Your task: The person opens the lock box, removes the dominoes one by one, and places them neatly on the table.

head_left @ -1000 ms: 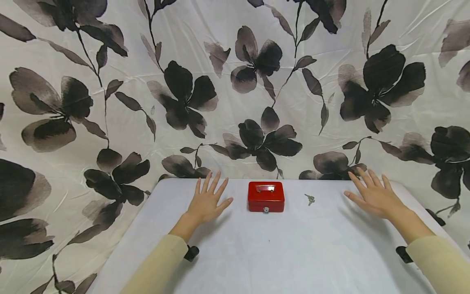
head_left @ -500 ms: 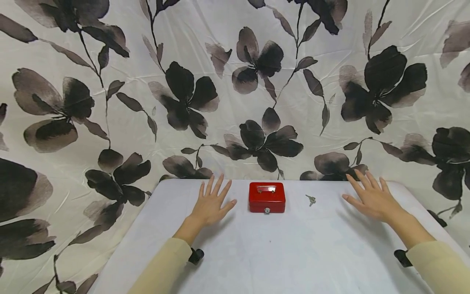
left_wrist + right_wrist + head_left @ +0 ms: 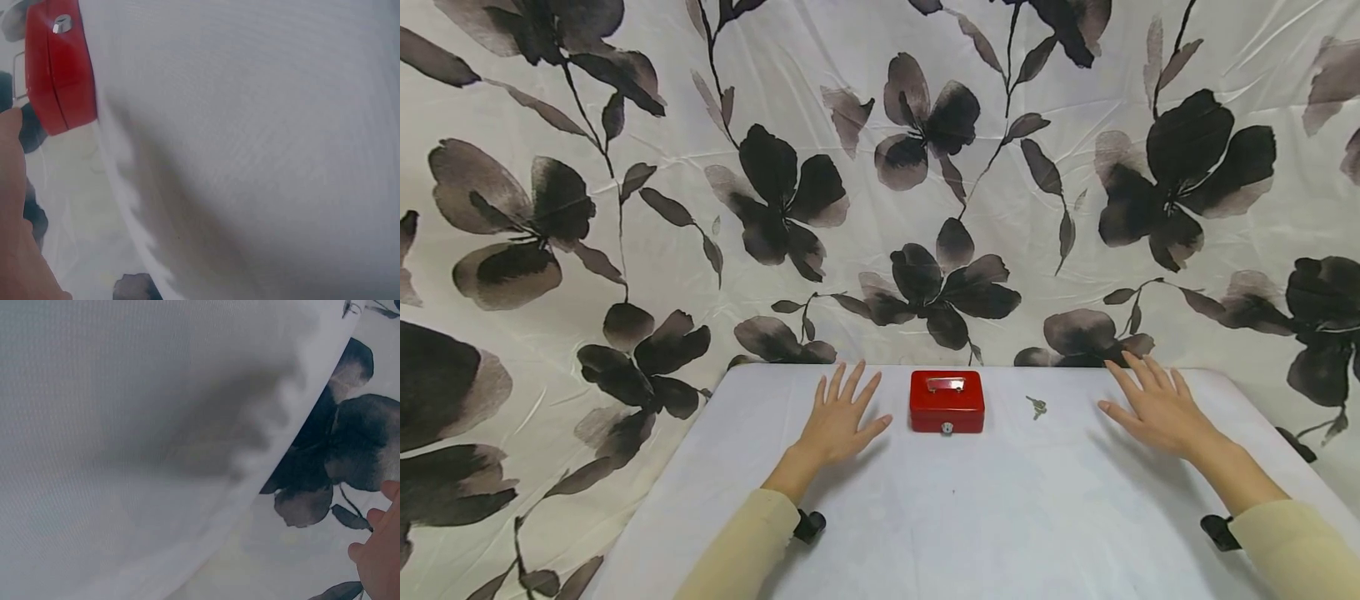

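Note:
A small red cash box stands closed near the far edge of the table, its handle folded on the lid and a silver lock on its front. Just right of it lies a small bunch of keys. My left hand, fingers spread, hovers left of the box and holds nothing. Over the table's right side, past the keys, my right hand is spread the same way. In the left wrist view the cash box shows at the upper left; the keys are at the top right of the right wrist view.
A white cloth covers the table. Behind it hangs a pale curtain with dark flowers, close to the table's far edge. Black wrist cameras sit under both cream sleeves.
My left hand has drifted right and slightly down, closer to the cash box. The right hand has shifted slightly left. The box and keys stay in place.

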Available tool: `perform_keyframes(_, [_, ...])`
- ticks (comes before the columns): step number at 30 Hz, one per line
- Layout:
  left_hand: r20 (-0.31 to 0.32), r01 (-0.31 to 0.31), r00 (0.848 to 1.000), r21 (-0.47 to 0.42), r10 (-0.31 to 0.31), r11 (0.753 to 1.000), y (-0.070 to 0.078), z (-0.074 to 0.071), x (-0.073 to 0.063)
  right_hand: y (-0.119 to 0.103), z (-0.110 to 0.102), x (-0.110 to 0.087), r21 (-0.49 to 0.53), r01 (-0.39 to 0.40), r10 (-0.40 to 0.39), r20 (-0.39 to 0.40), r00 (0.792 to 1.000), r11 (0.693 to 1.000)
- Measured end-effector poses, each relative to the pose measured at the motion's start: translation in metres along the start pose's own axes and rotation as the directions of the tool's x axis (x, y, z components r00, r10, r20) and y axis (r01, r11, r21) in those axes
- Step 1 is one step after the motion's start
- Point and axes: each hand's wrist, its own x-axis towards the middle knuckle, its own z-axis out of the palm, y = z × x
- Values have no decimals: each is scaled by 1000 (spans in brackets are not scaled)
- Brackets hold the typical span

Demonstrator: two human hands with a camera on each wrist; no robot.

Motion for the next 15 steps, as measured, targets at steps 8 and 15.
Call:
perform_keyframes(8, [12, 5, 1000, -37, -4, 999, 7, 1, 0, -5, 3, -2, 51, 24, -23, -27, 999, 998])
perform_keyframes(15, [5, 19, 1000, -83, -19, 996, 11, 3, 0, -10, 5, -2, 114, 51, -49, -27, 998, 992])
